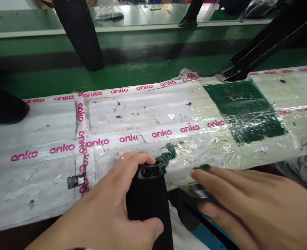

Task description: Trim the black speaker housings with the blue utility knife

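— What do I have in hand at this moment?

— My left hand [111, 205] is wrapped around a black fabric-covered cylinder [148, 205], fingers curled over its far side and the thumb pressed against its near side. The cylinder stands roughly upright at the near edge of the workbench [38, 166], its black plastic collar [150, 171] pointing up and away from me.

— And the other hand?

— My right hand [247, 205] lies just right of the cylinder, fingers stretched out flat and close together, pointing towards it. A small dark object [202, 192] sits under those fingertips — blurred, so I cannot tell what it is, nor whether the hand grips it or merely rests on it.

— Where does the bench stand in all this?

— Directly behind the cylinder. Its top is padded in white foam sheet, bound with tape strips printed "anko" [161, 133] in pink, and patched with crinkled clear film. Right of the cylinder and further back, a dark green panel [242, 107] shows through the film. Left of the cylinder, a small black label [75, 181] is stuck to the foam. Beyond the bench — a green floor [143, 69], and on it a black leg-like shape [80, 34], behind and left of the cylinder.
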A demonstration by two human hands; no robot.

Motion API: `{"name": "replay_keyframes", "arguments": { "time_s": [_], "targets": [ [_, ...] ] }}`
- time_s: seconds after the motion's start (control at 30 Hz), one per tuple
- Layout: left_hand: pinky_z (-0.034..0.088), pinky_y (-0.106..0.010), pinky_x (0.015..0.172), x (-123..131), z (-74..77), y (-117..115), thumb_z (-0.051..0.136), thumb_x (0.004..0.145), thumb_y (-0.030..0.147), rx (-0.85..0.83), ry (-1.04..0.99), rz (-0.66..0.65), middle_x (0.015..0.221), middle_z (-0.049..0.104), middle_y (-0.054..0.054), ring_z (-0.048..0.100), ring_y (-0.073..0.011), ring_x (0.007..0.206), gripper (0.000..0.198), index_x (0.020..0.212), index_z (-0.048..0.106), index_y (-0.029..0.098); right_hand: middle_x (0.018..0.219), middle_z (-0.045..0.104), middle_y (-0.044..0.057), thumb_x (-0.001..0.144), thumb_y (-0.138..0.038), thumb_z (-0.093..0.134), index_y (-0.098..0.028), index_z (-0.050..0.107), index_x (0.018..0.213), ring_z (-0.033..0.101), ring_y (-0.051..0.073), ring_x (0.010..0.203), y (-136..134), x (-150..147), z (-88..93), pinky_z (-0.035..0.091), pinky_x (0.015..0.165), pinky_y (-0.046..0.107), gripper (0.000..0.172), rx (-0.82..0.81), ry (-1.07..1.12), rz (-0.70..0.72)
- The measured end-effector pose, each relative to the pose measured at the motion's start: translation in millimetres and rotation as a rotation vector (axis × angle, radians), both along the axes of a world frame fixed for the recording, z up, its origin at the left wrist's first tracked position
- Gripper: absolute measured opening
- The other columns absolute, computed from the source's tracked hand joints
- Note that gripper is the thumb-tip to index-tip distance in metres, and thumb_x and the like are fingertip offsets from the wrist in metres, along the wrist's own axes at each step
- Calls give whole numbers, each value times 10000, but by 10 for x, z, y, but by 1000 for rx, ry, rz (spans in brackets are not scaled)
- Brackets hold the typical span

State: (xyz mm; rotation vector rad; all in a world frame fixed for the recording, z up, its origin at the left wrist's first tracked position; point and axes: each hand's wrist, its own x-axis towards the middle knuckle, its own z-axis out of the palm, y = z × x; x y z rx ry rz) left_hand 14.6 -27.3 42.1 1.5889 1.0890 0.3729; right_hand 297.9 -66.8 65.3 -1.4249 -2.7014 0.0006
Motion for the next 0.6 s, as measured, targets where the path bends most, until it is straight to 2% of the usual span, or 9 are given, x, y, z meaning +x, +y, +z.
{"name": "replay_keyframes", "arguments": {
  "time_s": [0.07,0.13,0.3,0.47,0.6],
  "targets": [
    [659,-344,828,-4,14,59,853,679,209,-57,-25,-38,1246,715,-16,731,-283,1058,708,1323,602,364,845,692,17,1150,-307,273,-206,528,1222,650,209,610,45,-212,-32,398,542,384,284,14,35,91],
    [672,-332,796,-10,-5,94,888,675,236,-74,-42,-38,1275,721,-19,744,-285,1060,706,1317,626,370,789,654,-8,1144,-280,277,-192,525,1241,637,214,584,84,-344,-80,390,539,387,281,41,30,119],
    [685,-308,704,0,-59,81,914,651,233,-153,-74,-7,1248,749,-17,767,-294,1032,748,1325,628,382,809,651,-4,1134,-257,276,-190,526,1245,635,225,598,100,-366,-159,373,563,387,281,65,0,98],
    [659,-353,947,16,4,103,869,645,203,-62,5,-36,1319,711,45,729,-307,1161,738,1317,649,413,792,638,-12,1141,-294,271,-194,517,1248,630,225,586,105,-329,-140,376,570,385,287,49,1,106],
    [643,-351,963,18,8,166,857,655,220,-18,-9,-94,1266,715,98,726,-283,1133,662,1243,657,451,817,652,-13,1142,-304,273,-193,514,1249,654,222,603,118,-359,-116,375,569,390,286,24,-1,118]
  ]
}}
